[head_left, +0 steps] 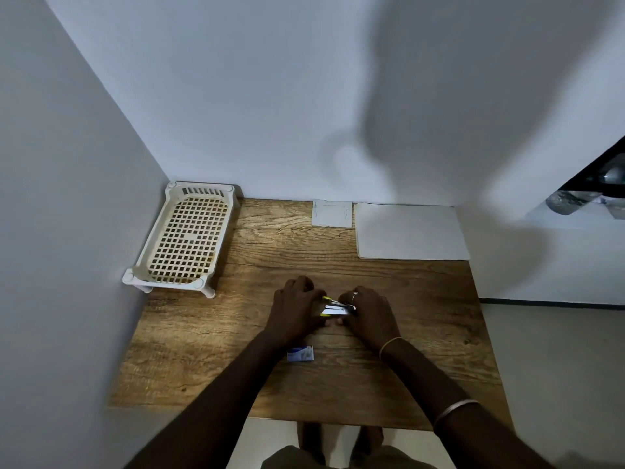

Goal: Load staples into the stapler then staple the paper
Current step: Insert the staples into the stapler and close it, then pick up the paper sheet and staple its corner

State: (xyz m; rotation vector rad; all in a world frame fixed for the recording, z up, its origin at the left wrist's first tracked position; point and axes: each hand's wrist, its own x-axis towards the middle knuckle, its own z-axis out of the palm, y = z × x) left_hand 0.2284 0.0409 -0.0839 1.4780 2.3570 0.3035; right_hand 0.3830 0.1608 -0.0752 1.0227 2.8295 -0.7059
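A small yellow and white stapler [334, 308] lies between my two hands at the middle of the wooden table [209, 367]. It looks hinged open, with two arms showing. My left hand [293, 308] grips its left end, and my right hand [367, 311], which wears a ring, grips its right end. A small blue and white staple box [300, 353] rests on the table just under my left wrist. A large white sheet of paper [411, 231] lies at the back right of the table, with a smaller square sheet [332, 213] to its left.
A cream plastic lattice tray [184, 236] on short legs stands at the back left corner against the walls. Walls close the table in at the left and the back. To the right, the table edge drops to a pale floor.
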